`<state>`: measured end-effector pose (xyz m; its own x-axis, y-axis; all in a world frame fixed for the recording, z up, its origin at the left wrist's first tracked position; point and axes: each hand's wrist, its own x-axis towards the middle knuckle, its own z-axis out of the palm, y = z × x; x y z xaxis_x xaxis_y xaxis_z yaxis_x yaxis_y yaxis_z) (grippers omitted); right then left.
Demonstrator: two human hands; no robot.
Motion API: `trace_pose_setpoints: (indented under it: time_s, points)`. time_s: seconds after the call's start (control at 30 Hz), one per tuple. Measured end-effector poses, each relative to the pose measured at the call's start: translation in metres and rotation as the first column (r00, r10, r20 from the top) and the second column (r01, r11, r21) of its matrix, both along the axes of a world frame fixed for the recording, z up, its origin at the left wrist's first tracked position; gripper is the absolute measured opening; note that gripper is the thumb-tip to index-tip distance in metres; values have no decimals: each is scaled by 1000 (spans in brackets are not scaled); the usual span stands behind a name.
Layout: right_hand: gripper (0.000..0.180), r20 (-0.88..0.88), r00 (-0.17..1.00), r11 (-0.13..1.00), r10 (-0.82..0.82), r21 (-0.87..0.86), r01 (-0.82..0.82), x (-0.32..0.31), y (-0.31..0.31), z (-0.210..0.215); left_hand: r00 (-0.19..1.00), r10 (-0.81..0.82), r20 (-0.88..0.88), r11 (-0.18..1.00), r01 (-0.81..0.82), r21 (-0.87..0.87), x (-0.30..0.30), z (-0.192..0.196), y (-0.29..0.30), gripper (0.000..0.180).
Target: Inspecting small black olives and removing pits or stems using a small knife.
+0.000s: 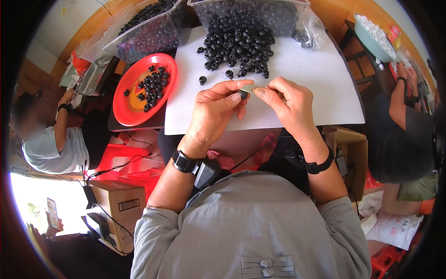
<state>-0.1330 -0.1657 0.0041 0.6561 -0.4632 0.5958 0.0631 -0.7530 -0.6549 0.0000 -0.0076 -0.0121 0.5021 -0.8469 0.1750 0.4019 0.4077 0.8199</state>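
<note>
My left hand (216,104) pinches a small black knob-like part (243,94) between thumb and fingers, above the white-covered table. From the right, my right hand (290,102) grips a thin, flat, pale metal piece (248,87) that touches or overlaps the black part; its exact kind is hard to make out. Just beyond my hands lies a heap of similar black round parts (239,44) with holes in them. A few loose ones rest at its near edge. On the left, a red plate (121,95) with a yellow middle holds several more.
Two clear plastic bins (160,35) of black parts stand at the back. A clear bag (313,30) lies beside the heap. Cartons (118,204) flank me below the table. Co-workers sit at left and right; a green basin (364,35) of white pieces stands far right.
</note>
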Motion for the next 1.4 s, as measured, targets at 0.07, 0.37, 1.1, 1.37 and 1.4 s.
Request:
trace_pose_setpoints:
  time_s: [0.07,0.37,1.1,1.37,1.4]
  points:
    - [38,21,999,1000,24,-17,-24,0,-1,0,1000,-11,-16,999,11,39,2,0,0,27]
    - [38,-46,997,998,65,-6,-65,-3,-7,3,999,-18,-39,999,20,46,1,4,1,27]
    - [20,122,990,997,76,-33,-72,-7,-9,-4,996,-74,-39,996,76,42,4,7,2,27]
    - [22,76,995,998,64,-27,-63,-8,-7,-2,995,-72,-73,997,75,31,2,7,1,29]
    - [22,58,997,998,58,-9,-58,-8,-7,0,995,-72,-73,997,75,32,2,8,1,29]
